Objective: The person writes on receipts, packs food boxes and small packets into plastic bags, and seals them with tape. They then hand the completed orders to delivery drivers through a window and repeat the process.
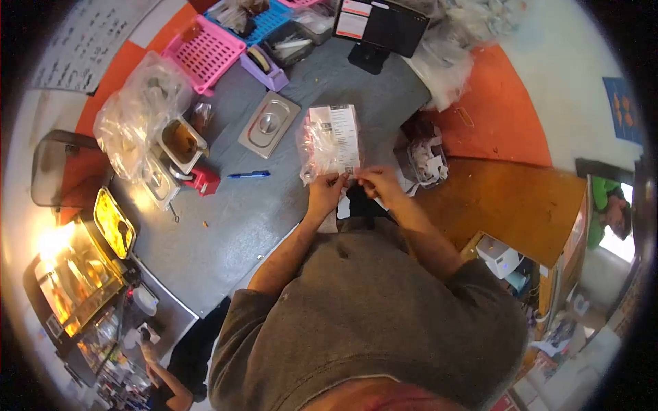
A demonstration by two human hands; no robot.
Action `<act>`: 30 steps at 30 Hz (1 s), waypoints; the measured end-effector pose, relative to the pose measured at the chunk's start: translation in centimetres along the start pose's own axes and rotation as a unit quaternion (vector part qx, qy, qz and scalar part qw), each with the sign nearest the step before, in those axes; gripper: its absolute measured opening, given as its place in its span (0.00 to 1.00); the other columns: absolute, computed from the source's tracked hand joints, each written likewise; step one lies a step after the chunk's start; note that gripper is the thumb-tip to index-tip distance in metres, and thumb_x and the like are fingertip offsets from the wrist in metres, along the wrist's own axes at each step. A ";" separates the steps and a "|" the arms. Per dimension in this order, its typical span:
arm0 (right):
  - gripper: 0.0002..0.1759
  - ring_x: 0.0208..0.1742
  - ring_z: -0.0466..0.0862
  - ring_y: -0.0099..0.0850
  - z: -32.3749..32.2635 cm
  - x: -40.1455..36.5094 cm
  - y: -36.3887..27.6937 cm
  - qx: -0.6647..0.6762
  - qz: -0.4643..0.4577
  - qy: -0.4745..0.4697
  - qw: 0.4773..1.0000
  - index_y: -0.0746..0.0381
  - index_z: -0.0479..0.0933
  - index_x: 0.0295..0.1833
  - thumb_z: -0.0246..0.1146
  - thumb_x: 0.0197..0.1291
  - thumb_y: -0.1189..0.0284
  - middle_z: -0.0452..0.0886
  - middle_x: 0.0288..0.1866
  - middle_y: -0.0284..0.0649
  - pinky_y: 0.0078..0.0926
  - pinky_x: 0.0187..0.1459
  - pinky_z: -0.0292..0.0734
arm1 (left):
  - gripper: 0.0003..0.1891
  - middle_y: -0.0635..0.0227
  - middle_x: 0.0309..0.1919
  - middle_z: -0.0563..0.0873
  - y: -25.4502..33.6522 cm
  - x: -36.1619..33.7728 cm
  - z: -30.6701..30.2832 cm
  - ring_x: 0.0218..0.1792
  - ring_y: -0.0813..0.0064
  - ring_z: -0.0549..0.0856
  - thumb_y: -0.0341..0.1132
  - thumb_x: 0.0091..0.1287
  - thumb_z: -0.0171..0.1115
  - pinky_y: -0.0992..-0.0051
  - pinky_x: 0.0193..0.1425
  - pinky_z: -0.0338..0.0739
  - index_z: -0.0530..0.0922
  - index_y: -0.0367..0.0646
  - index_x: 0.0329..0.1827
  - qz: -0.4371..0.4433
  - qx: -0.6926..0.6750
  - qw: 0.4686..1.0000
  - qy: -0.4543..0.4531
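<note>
A clear plastic bag [319, 147] with pink and white contents lies on the grey table, and a long printed receipt [345, 133] runs along its right side. My left hand [327, 193] is closed at the bag's near edge, by the receipt's lower end. Just to the right, my right hand [381, 183] has its fingers pinched together at the same edge. What exactly lies between the fingers of either hand is too small to make out. A blue pen [249, 175] rests on the table left of my left hand.
Around the table are a metal lid [269, 125], a purple tape dispenser [264, 68], a pink basket [203, 53], a metal container [181, 142], a tablet [381, 26] and a bin of paper scraps [426, 163]. A co-worker's arm [168, 379] shows at lower left; another person [610, 209] is at far right.
</note>
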State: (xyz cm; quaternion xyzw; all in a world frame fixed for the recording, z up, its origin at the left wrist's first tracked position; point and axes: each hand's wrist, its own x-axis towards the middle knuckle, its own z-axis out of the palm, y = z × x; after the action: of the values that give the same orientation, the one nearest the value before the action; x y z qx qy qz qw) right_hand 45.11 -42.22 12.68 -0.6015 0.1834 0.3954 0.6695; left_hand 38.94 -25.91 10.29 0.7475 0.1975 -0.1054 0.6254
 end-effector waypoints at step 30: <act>0.19 0.44 0.82 0.28 -15.7 -21.0 -14.3 0.097 -0.590 0.275 0.753 0.68 0.71 0.59 0.47 0.68 0.72 0.82 0.43 0.42 0.32 0.47 0.74 | 0.23 0.71 0.37 0.69 8.4 -4.7 -1.9 0.29 0.78 0.66 0.48 0.65 0.58 0.70 0.28 0.67 0.65 0.48 0.58 -0.032 -0.346 0.889 0.297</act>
State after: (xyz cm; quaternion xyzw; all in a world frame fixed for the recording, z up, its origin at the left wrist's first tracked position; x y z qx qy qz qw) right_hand 46.40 -63.10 33.97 -0.6050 0.0057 -0.2799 0.7454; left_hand 38.13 -25.96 20.04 0.4731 0.4218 0.1766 0.7531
